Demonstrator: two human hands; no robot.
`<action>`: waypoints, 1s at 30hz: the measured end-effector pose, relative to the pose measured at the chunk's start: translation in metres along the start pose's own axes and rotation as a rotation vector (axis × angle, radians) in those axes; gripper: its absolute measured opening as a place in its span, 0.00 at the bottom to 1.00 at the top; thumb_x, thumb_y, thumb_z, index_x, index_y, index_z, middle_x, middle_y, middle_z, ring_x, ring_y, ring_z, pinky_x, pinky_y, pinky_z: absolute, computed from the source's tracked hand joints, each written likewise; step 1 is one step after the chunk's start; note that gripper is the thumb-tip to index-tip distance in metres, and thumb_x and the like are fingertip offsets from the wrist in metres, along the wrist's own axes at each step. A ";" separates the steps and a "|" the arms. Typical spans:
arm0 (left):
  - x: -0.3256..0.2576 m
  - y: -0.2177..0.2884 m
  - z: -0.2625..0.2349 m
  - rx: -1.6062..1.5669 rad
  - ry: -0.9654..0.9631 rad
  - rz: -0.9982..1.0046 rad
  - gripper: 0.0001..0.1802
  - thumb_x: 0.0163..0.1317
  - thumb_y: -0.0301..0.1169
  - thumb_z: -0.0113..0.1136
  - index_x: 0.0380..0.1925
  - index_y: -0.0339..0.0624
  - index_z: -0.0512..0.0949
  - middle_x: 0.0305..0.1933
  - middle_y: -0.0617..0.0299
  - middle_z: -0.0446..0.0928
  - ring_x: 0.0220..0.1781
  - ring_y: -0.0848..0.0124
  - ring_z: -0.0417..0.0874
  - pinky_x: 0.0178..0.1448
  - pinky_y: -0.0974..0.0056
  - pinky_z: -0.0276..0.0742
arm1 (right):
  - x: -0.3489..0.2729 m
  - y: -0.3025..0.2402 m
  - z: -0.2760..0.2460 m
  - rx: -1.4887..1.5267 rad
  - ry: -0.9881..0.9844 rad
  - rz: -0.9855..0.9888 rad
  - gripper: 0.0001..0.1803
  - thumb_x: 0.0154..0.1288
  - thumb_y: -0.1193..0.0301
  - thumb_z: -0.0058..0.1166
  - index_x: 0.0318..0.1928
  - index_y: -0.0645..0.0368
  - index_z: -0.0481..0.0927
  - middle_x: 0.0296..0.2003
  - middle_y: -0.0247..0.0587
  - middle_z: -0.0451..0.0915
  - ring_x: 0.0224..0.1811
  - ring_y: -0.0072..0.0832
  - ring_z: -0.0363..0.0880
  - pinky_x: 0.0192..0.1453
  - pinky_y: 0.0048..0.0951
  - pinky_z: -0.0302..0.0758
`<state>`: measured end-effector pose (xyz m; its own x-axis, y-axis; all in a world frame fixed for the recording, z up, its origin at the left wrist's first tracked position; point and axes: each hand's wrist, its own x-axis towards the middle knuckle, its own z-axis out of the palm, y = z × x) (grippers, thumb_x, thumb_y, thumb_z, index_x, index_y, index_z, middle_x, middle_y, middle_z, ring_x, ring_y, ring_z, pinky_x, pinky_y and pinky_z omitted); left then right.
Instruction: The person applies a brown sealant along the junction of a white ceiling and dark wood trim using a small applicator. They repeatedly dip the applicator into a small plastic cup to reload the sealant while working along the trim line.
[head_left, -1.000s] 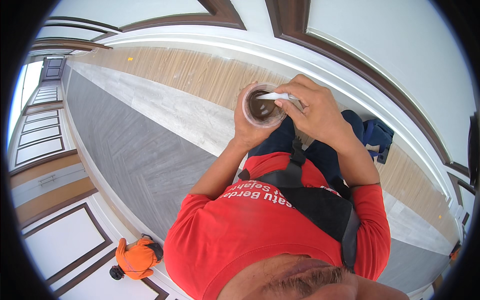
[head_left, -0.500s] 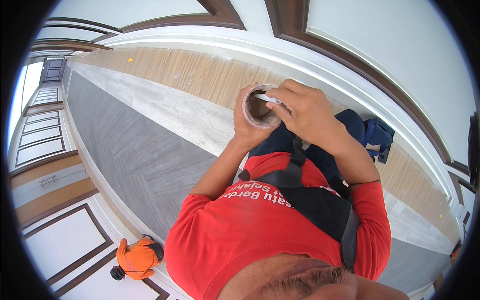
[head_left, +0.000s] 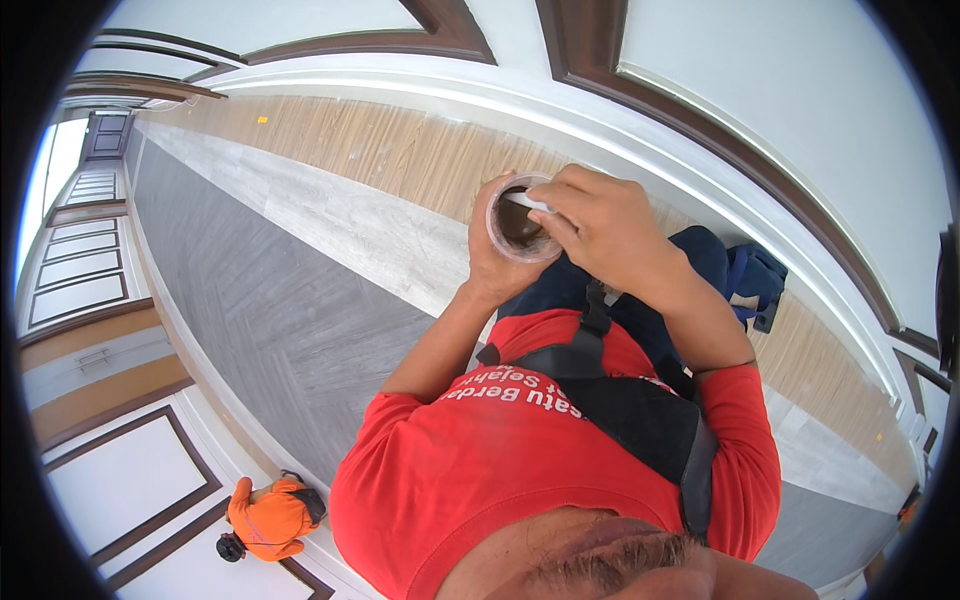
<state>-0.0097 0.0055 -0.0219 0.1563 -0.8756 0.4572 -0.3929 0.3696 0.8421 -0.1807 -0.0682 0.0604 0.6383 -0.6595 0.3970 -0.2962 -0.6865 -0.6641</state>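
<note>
My left hand (head_left: 487,255) is wrapped round a clear plastic cup (head_left: 543,248), its mouth tilted up toward me. Dark brown stuff (head_left: 516,224) coats the bottom and inner wall. Whether it is liquid or paste I cannot tell. Between the thumb and fingers of my right hand (head_left: 610,222) is a white spoon (head_left: 527,202), which slants down into the cup. Its lower end reaches the brown contents and is partly hidden there.
Wood-look, pale and grey floor strips (head_left: 300,270) run along the panelled wall (head_left: 740,60). A dark blue bag (head_left: 757,285) lies by my legs at the right. Another person in orange (head_left: 272,520) is by the opposite wall at lower left.
The spoon and my right hand have shifted slightly left within the cup's mouth. The cup stays in my left hand, nearly in place.
</note>
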 end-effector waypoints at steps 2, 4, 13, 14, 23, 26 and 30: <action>0.000 0.000 0.000 -0.006 -0.001 0.003 0.51 0.43 0.28 0.84 0.67 0.34 0.65 0.58 0.50 0.74 0.59 0.59 0.79 0.64 0.57 0.76 | -0.001 0.002 -0.004 0.014 0.017 0.020 0.11 0.65 0.68 0.64 0.47 0.55 0.86 0.36 0.40 0.82 0.35 0.41 0.84 0.38 0.40 0.79; 0.001 -0.001 -0.001 -0.007 -0.009 0.009 0.51 0.43 0.28 0.84 0.67 0.34 0.65 0.59 0.50 0.74 0.59 0.59 0.79 0.65 0.57 0.76 | 0.000 0.005 -0.007 0.028 0.027 0.023 0.12 0.64 0.68 0.66 0.47 0.54 0.87 0.36 0.40 0.82 0.34 0.42 0.84 0.37 0.40 0.79; 0.002 0.004 -0.001 -0.071 0.030 -0.115 0.52 0.43 0.26 0.83 0.69 0.34 0.63 0.61 0.50 0.74 0.62 0.60 0.79 0.67 0.58 0.76 | -0.008 0.004 -0.029 0.479 0.079 0.384 0.13 0.62 0.76 0.72 0.47 0.63 0.88 0.32 0.31 0.82 0.32 0.13 0.72 0.33 0.18 0.66; 0.003 0.005 0.000 -0.081 0.032 -0.124 0.53 0.43 0.25 0.84 0.69 0.34 0.63 0.62 0.50 0.74 0.62 0.60 0.79 0.67 0.58 0.76 | -0.011 0.008 -0.029 0.488 0.091 0.388 0.13 0.63 0.76 0.71 0.47 0.63 0.87 0.33 0.31 0.83 0.32 0.13 0.73 0.34 0.19 0.68; 0.008 0.013 -0.003 -0.050 0.044 -0.125 0.54 0.43 0.25 0.84 0.70 0.35 0.62 0.62 0.52 0.74 0.63 0.62 0.78 0.68 0.58 0.75 | -0.017 0.028 -0.024 0.695 0.147 0.415 0.12 0.66 0.78 0.69 0.48 0.67 0.85 0.37 0.34 0.85 0.40 0.16 0.80 0.46 0.21 0.75; 0.011 0.017 -0.004 -0.047 0.048 -0.119 0.54 0.43 0.25 0.85 0.70 0.35 0.63 0.62 0.52 0.75 0.63 0.62 0.78 0.69 0.58 0.75 | -0.018 0.034 -0.021 0.737 0.146 0.423 0.12 0.66 0.78 0.69 0.49 0.67 0.85 0.37 0.34 0.85 0.41 0.16 0.80 0.47 0.20 0.75; 0.014 0.014 -0.003 -0.058 0.041 -0.106 0.53 0.44 0.25 0.83 0.71 0.35 0.62 0.63 0.51 0.74 0.62 0.62 0.79 0.66 0.59 0.77 | -0.019 0.036 -0.020 0.744 0.170 0.443 0.12 0.66 0.78 0.68 0.49 0.66 0.84 0.34 0.30 0.83 0.36 0.14 0.77 0.43 0.19 0.73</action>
<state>-0.0101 -0.0008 -0.0026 0.2320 -0.8975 0.3750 -0.3192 0.2940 0.9009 -0.2178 -0.0864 0.0410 0.4429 -0.8949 0.0544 0.0859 -0.0180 -0.9961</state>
